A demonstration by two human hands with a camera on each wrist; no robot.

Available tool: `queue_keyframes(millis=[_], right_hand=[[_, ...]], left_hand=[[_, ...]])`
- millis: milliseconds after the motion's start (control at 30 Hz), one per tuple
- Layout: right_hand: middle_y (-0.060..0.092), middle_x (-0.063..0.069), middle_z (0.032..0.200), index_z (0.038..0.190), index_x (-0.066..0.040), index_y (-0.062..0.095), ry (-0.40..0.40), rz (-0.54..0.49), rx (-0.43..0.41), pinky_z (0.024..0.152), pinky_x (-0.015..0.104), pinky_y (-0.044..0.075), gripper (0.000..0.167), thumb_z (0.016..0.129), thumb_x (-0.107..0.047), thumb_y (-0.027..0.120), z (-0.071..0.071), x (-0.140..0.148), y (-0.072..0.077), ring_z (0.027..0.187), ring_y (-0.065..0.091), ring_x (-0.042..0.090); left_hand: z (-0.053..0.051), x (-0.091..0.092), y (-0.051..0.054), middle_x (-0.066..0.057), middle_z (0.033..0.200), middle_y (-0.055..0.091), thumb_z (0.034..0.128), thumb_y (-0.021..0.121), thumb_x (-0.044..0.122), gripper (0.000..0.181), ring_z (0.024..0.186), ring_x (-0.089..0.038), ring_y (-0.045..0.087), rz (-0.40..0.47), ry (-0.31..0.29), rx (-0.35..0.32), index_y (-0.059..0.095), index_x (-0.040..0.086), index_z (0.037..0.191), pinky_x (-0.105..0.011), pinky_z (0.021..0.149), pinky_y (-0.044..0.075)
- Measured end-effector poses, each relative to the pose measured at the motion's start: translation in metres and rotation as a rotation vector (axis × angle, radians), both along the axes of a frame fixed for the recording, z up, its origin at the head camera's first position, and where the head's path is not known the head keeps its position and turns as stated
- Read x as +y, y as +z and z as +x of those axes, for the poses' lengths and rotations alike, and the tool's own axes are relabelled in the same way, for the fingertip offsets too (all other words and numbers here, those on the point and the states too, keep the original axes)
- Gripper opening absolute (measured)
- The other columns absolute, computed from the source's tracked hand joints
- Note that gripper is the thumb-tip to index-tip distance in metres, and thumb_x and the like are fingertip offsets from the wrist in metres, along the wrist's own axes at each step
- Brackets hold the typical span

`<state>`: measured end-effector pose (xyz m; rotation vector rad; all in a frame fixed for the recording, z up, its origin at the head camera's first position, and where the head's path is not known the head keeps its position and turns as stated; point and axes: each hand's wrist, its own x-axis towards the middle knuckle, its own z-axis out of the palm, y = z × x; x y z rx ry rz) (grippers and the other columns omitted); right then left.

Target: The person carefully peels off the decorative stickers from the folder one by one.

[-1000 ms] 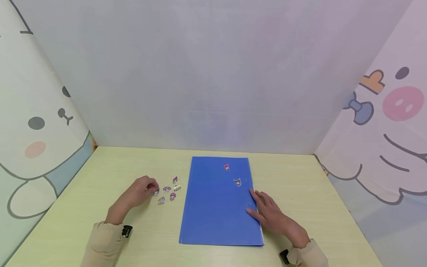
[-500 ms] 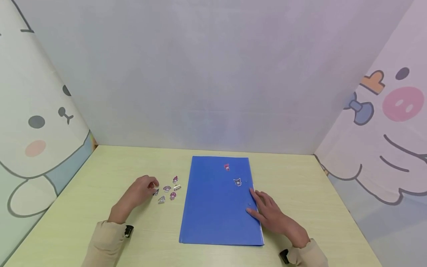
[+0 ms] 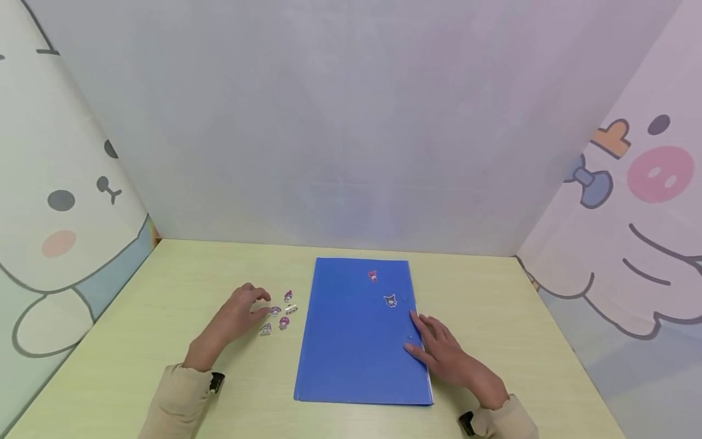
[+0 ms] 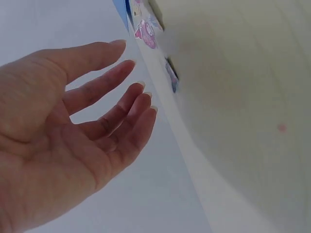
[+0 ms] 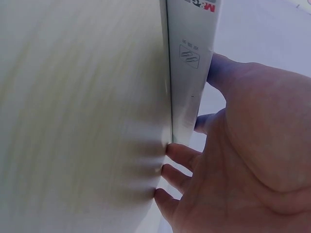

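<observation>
Left hand (image 3: 240,312), thumb and fingers parted, just beside loose stickers (image 3: 284,322) on counter (image 3: 488,299); right hand (image 3: 443,351), fingers spread, rests on blue folder (image 3: 356,347); two more stickers (image 3: 390,300) ahead of it.

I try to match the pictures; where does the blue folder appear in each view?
Head: blue folder below centre, on the table.
Left wrist: just a blue sliver, top edge, left of centre.
Right wrist: its pale printed side, upper part, right of centre.
Shared landmark: the table.
</observation>
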<state>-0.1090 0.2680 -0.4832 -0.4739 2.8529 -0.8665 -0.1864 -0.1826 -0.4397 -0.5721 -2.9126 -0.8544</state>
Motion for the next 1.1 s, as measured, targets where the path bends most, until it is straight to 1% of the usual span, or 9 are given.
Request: queue_keyframes(millis=[133,233,467,600,667,767,967,1033,1100], right_hand=[[0.029,0.027,0.158,0.162,-0.002,0.023,-0.003,0.004,0.001,0.115,0.07,0.02,0.075,0.107,-0.046,0.049,-0.001,0.0,-0.002,0.147,0.025,0.048],[0.029,0.027,0.158,0.162,-0.002,0.023,-0.004,0.0,0.009,0.114,0.071,0.02,0.076,0.107,-0.046,0.05,-0.001,0.0,-0.003,0.146,0.025,0.048],[0.031,0.027,0.157,0.161,-0.001,0.025,0.005,-0.002,0.034,0.112,0.072,0.022,0.074,0.107,-0.044,0.05,0.0,-0.001,-0.002,0.145,0.026,0.049],[0.03,0.029,0.156,0.161,0.001,0.025,0.017,-0.007,0.016,0.112,0.073,0.02,0.073,0.108,-0.041,0.05,0.002,-0.002,0.005,0.144,0.025,0.051],[0.029,0.03,0.156,0.161,0.002,0.025,0.022,-0.018,0.004,0.112,0.073,0.019,0.072,0.108,-0.04,0.051,0.003,-0.003,0.009,0.144,0.025,0.052],[0.031,0.03,0.154,0.16,0.002,0.025,0.026,-0.02,0.01,0.11,0.074,0.021,0.071,0.108,-0.037,0.053,0.004,-0.004,0.011,0.142,0.027,0.052],[0.031,0.03,0.154,0.16,0.002,0.026,0.027,-0.016,0.033,0.109,0.073,0.021,0.07,0.108,-0.037,0.052,0.004,-0.003,0.008,0.141,0.027,0.052],[0.03,0.03,0.156,0.161,0.001,0.024,0.018,-0.017,0.014,0.112,0.072,0.019,0.072,0.108,-0.04,0.051,0.003,-0.002,0.007,0.143,0.025,0.051],[0.028,0.029,0.157,0.162,0.0,0.023,0.016,-0.001,0.007,0.113,0.071,0.019,0.074,0.108,-0.043,0.05,0.002,-0.001,0.005,0.145,0.024,0.05]], left_hand=[[0.002,0.007,-0.001,-0.012,0.103,0.061,0.0941,0.073,0.006,0.018,0.1,-0.033,0.057,0.02,0.001,-0.006,0.07,-0.002,0.11,-0.05,0.086,0.052],[0.003,0.013,-0.002,-0.012,0.106,0.061,0.0949,0.072,0.006,0.019,0.102,-0.033,0.056,0.029,-0.017,0.014,0.069,-0.002,0.111,-0.049,0.086,0.052],[0.007,0.031,-0.009,-0.015,0.108,0.063,0.0893,0.077,0.001,0.018,0.106,-0.035,0.058,0.05,-0.137,0.161,0.07,-0.001,0.106,-0.05,0.089,0.053],[0.011,0.042,-0.011,-0.017,0.108,0.064,0.0862,0.079,-0.001,0.02,0.103,-0.036,0.06,0.035,-0.201,0.26,0.069,-0.002,0.103,-0.049,0.087,0.055],[0.014,0.048,-0.012,-0.017,0.107,0.064,0.0853,0.08,-0.001,0.02,0.105,-0.039,0.062,0.016,-0.221,0.279,0.069,-0.002,0.103,-0.05,0.088,0.055],[0.02,0.056,-0.014,-0.017,0.11,0.064,0.0869,0.08,0.002,0.022,0.111,-0.04,0.062,-0.015,-0.243,0.253,0.069,-0.003,0.106,-0.051,0.091,0.054],[0.033,0.073,-0.016,-0.018,0.119,0.063,0.0927,0.077,0.011,0.031,0.109,-0.032,0.062,-0.059,-0.308,0.172,0.067,-0.005,0.117,-0.048,0.093,0.054],[0.038,0.077,-0.014,-0.022,0.125,0.061,0.0946,0.075,0.013,0.036,0.116,-0.036,0.061,-0.061,-0.33,0.128,0.065,-0.007,0.123,-0.051,0.097,0.052],[0.042,0.079,-0.012,-0.027,0.136,0.056,0.097,0.073,0.018,0.044,0.126,-0.042,0.055,-0.067,-0.345,0.053,0.062,-0.007,0.132,-0.056,0.102,0.048]])
